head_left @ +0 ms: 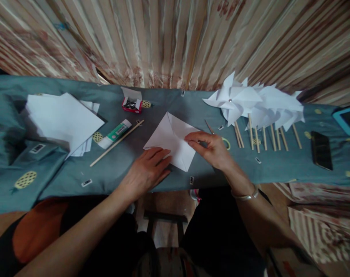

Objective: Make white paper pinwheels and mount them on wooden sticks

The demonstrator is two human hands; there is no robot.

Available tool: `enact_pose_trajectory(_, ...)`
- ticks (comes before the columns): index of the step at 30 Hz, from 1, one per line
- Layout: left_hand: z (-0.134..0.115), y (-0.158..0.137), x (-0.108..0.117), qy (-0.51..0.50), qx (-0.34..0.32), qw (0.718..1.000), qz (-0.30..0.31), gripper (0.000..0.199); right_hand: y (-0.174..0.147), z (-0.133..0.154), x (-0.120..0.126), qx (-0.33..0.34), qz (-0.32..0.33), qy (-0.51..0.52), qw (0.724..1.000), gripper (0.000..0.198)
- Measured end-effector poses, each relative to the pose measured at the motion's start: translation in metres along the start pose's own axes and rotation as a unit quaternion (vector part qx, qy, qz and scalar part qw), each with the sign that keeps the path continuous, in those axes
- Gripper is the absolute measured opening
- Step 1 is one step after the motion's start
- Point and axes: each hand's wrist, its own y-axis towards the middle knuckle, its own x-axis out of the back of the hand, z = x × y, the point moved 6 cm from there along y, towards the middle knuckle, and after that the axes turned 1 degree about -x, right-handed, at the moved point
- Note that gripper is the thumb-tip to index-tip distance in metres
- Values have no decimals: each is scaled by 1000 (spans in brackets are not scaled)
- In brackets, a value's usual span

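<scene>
A square of white paper (175, 132) with slits running in from its corners lies on the cloth in front of me. My left hand (150, 165) rests flat on the paper's near left part, fingers stretched out. At the paper's right side, my right hand (208, 146) has thumb and forefinger pinched on its edge. Scissors (226, 143) with a yellow-green handle lie partly hidden behind my right hand. Left of the paper are a wooden stick (117, 143) and a green and white glue stick (115, 134).
A small open red box (131, 104) of metal pins or tacks stands toward the back. Stacked white sheets (62, 119) lie at left. Several finished paper pinwheels (258, 102) on sticks overlap at right, near a dark phone (321, 151) and a blue-edged device (347, 120). A curtain (169, 42) hangs behind.
</scene>
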Motion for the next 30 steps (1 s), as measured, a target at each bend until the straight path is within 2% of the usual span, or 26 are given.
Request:
enact_pose_trajectory(6, 7, 6, -8, -30, 14, 999, 11, 26, -16, 3, -9, 65, 60, -85, 992, 20)
enact_pose_trajectory(17, 8, 12, -9, -16, 24, 1000, 11, 19, -33, 5, -15, 86, 83, -157, 980, 25)
enact_pose_trajectory(24, 4, 12, -8, 6, 2, 1000, -2, 14, -36, 4, -15, 85, 99, -163, 978, 31)
enact_pose_trajectory(30, 8, 14, -9, -31, 25, 999, -8, 15, -36, 5, -14, 66, 123, -131, 982, 37)
